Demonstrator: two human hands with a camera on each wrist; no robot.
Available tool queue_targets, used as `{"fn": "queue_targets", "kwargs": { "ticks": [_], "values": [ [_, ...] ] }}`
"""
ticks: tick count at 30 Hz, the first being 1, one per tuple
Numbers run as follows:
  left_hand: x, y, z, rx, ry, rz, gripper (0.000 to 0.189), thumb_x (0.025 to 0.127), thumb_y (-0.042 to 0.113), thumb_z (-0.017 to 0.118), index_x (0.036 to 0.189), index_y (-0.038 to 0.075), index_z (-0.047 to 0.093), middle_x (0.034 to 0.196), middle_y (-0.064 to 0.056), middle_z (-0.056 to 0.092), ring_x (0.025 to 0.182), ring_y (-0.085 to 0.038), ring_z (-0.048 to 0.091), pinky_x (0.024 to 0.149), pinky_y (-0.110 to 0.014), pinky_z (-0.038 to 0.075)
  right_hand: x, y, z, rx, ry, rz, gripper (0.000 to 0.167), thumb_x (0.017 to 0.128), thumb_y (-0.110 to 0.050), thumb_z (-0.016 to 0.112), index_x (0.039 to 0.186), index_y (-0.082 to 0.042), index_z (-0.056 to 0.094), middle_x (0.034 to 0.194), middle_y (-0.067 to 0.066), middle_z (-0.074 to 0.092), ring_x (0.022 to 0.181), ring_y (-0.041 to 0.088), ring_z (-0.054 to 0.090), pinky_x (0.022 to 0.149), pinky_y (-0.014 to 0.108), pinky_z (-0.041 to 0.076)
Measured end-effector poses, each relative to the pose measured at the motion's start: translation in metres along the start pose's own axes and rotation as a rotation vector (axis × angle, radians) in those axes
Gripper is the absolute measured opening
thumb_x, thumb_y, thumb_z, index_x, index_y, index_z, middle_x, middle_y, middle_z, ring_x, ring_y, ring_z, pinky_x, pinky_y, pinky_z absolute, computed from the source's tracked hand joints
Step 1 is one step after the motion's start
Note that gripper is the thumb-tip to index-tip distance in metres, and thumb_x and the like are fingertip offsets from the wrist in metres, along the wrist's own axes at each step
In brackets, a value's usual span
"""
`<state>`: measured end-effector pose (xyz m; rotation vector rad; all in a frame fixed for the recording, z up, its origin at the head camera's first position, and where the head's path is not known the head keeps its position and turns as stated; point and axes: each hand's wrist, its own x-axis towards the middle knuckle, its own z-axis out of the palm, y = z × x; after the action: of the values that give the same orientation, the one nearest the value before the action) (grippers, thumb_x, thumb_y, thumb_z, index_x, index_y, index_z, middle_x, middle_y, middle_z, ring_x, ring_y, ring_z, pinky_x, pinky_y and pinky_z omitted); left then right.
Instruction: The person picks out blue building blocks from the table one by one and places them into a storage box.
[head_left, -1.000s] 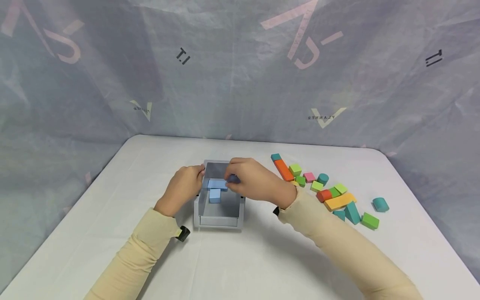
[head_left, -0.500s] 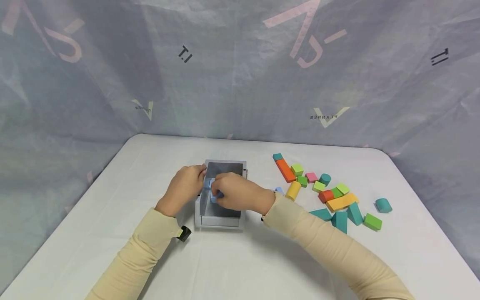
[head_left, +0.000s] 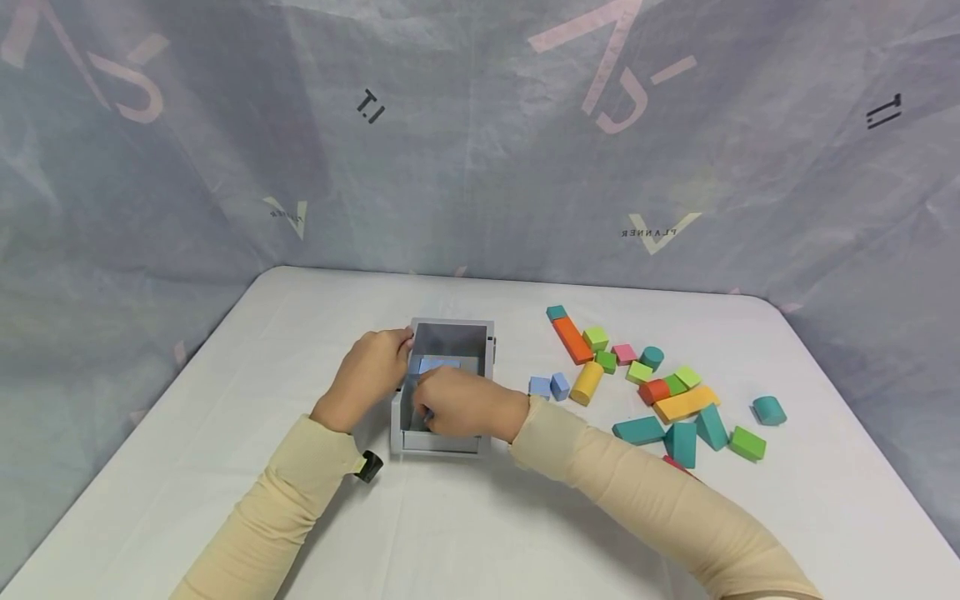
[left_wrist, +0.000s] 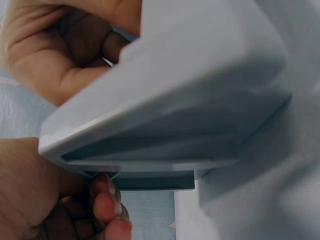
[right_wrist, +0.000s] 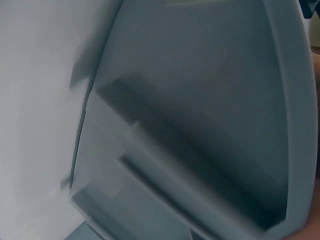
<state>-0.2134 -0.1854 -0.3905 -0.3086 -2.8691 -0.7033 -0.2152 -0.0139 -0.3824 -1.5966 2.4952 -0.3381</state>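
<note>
A grey open-topped box (head_left: 443, 444) stands on the white table. My left hand (head_left: 369, 377) grips its left wall near the far corner; in the left wrist view the fingertips (left_wrist: 106, 205) bend in at the wall's edge. Reaching over the right wall, my right hand (head_left: 459, 403) is down inside the near half of the box. Its fingers pinch a small blue block (head_left: 428, 416), mostly hidden under the hand. Behind it a light blue block (head_left: 439, 364) lies on the box floor. The right wrist view shows just the box's outer side (right_wrist: 200, 110).
Two small blue blocks (head_left: 539, 387) and a yellow cylinder (head_left: 587, 383) lie right of the box. Further right are several loose blocks: a long orange-red one (head_left: 573, 340), teal triangles (head_left: 681, 444), a green block (head_left: 747, 443) and a teal half-round piece (head_left: 768, 410).
My right hand has moved left and nearer inside the box, from the far right part to the near left part. The left hand has stayed on the wall.
</note>
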Motion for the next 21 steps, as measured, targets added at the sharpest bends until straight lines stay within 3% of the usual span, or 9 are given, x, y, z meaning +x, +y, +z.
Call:
{"fn": "queue_targets", "kwargs": {
  "ticks": [9,15,21],
  "values": [
    [0.000,0.000,0.000,-0.017,0.019,0.000,0.033,0.104,0.009,0.051,0.129,-0.009,0.061,0.061,-0.005,0.053,0.043,-0.009,0.033,0.044,-0.025,0.031,0.007,0.002,0.006,0.011,-0.015,-0.019,0.026,0.085,0.010,0.061,0.072,-0.012,0.067,0.072,-0.006,0.058,0.066,0.006,0.043,0.062,0.017,0.038],
    [-0.001,-0.001,0.002,-0.014,0.045,0.013,0.031,0.102,0.006,0.053,0.126,-0.011,0.063,0.064,-0.007,0.056,0.044,-0.010,0.033,0.044,-0.025,0.031,0.010,0.001,0.010,-0.002,-0.035,0.001,0.025,0.084,0.011,0.062,0.077,-0.011,0.072,0.075,-0.007,0.062,0.068,0.004,0.048,0.062,0.016,0.041],
    [0.001,-0.001,0.002,0.004,0.039,0.005,0.031,0.102,0.008,0.053,0.127,-0.009,0.063,0.077,-0.016,0.066,0.047,-0.013,0.039,0.048,-0.028,0.034,0.013,0.002,0.011,0.036,-0.061,0.020,0.039,0.084,0.014,0.058,0.061,-0.016,0.049,0.058,-0.009,0.030,0.059,0.007,0.025,0.054,0.021,0.023]
  ]
}}
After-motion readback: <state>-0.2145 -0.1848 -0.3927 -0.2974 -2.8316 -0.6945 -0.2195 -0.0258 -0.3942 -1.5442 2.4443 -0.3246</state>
